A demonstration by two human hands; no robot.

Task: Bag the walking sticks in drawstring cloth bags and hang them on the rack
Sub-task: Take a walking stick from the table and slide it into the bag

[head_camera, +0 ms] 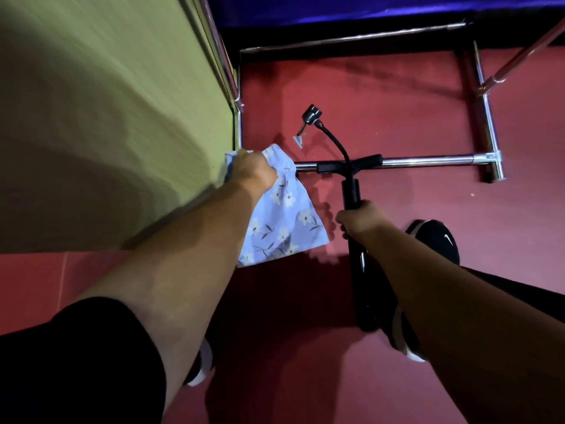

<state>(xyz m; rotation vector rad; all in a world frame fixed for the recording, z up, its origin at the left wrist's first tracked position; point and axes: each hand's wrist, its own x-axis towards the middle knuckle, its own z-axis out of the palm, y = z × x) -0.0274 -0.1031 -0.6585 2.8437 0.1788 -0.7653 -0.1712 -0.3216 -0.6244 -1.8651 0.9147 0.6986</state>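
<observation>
My left hand (pixel 255 171) grips the top of a light blue cloth bag (pixel 282 218) with a white flower print, which hangs down beside the end of a chrome rack bar (pixel 428 160). My right hand (pixel 359 220) grips the shaft of a black stick-like object (pixel 351 191) with a T-shaped handle (pixel 348 165) and a thin black hose ending in a nozzle (pixel 310 114). The T-handle lies across the chrome bar. The lower black body runs down under my right forearm.
A pale green wooden panel (pixel 107 102) fills the left. The chrome rack frame (pixel 486 117) stands on a red floor (pixel 382 93), with a dark blue cloth (pixel 336 7) behind. My black shoes (pixel 434 237) are below the hands. A small light blue scrap (pixel 298 140) lies on the floor.
</observation>
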